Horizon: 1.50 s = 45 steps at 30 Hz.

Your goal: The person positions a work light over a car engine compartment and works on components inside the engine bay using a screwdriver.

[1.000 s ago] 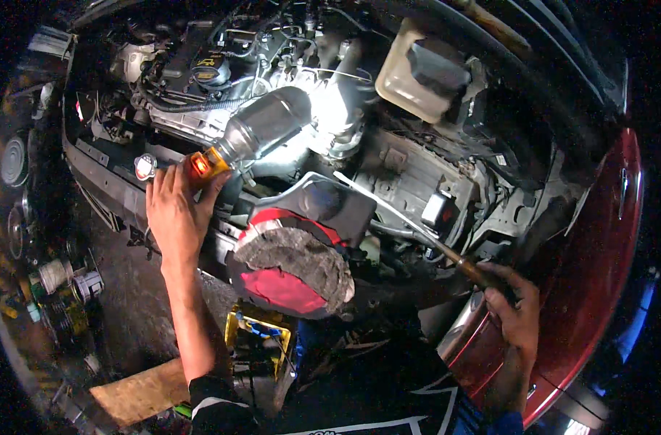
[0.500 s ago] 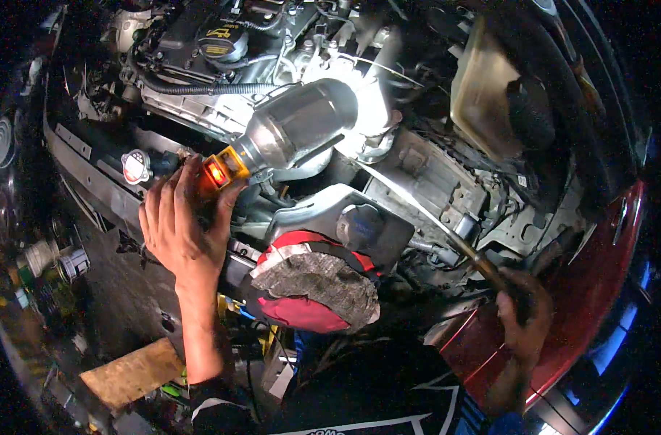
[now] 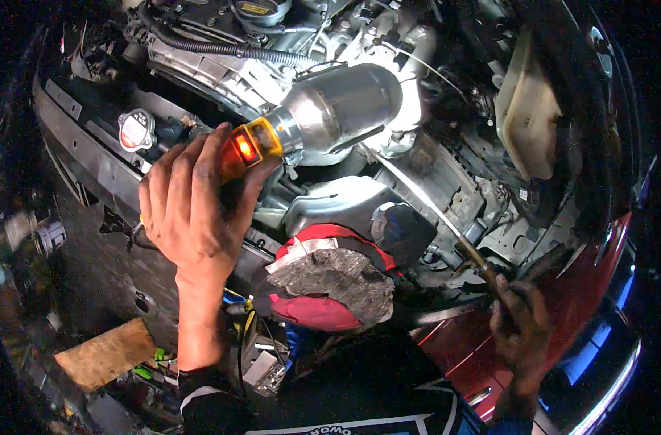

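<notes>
My left hand (image 3: 196, 199) is closed round an orange-bodied flashlight (image 3: 329, 109) with a large silver head and a glowing red window by my fingertips. The head points right, and bright light falls on the engine (image 3: 414, 87) beyond it. At the lower right, my right hand (image 3: 519, 319) grips the brown handle of a long steel-shafted tool (image 3: 424, 199). Its shaft slants up and left into the engine bay, with the far end close under the flashlight head; what it touches I cannot tell. Between my arms lies a round red and grey fabric thing (image 3: 334, 279).
A radiator cap (image 3: 136, 130) sits on the front panel at left. A black corrugated hose (image 3: 229, 51) crosses near the engine's oil cap (image 3: 261, 10). At right stand a yellowed plastic reservoir (image 3: 526, 116) and a red fender (image 3: 577, 304). Below left is a wooden block (image 3: 107, 353).
The view has shifted, so most of the engine bay appears higher and farther right. Both hands keep their holds; the flashlight appears farther right in the picture. The right hand's fingers show more clearly.
</notes>
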Available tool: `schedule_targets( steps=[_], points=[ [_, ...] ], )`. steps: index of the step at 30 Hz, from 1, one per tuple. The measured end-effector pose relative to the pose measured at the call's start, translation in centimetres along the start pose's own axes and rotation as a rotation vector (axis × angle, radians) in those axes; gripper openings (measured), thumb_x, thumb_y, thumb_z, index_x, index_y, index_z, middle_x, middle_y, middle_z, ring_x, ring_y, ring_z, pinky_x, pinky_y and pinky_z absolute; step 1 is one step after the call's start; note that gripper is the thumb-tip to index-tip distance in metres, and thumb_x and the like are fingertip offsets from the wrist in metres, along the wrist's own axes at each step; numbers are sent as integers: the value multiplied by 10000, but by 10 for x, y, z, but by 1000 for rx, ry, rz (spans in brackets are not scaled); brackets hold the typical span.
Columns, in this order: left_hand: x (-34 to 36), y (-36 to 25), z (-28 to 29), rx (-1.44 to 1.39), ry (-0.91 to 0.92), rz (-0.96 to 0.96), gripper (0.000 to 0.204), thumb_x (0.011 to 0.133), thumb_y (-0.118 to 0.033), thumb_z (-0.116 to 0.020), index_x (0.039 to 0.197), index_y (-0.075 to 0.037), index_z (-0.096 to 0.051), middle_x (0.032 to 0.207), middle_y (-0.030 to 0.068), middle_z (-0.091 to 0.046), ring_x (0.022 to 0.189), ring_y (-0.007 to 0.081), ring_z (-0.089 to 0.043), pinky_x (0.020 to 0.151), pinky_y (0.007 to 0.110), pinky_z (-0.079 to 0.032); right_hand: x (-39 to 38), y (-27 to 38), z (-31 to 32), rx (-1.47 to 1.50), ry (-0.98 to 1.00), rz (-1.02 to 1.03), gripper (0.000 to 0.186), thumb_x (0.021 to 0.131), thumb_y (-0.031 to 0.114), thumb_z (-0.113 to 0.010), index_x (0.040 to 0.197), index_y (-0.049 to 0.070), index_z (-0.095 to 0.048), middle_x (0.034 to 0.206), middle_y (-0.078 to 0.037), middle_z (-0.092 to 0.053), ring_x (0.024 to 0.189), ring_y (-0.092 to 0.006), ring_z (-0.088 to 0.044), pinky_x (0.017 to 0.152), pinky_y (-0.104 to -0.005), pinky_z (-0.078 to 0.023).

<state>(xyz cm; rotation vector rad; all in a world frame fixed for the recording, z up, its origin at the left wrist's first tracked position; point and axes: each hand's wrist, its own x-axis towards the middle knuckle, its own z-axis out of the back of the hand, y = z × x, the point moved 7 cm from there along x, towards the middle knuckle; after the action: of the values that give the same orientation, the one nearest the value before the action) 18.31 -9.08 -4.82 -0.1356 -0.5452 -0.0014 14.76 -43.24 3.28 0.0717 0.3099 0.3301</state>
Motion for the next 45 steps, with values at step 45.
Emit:
schedule_targets(
  steps=[45],
  points=[
    [0,-3,3,-14,-95,-38,451,664,-266,-844,1037,-84,-665,906,40,-663,823,211,-621,717,316,-457,18,-22,-20,221,151,-168,331,905,133,-602,1232,80,-611,943,-121,-662,817,-281,-646,761,-371,-514]
  ],
)
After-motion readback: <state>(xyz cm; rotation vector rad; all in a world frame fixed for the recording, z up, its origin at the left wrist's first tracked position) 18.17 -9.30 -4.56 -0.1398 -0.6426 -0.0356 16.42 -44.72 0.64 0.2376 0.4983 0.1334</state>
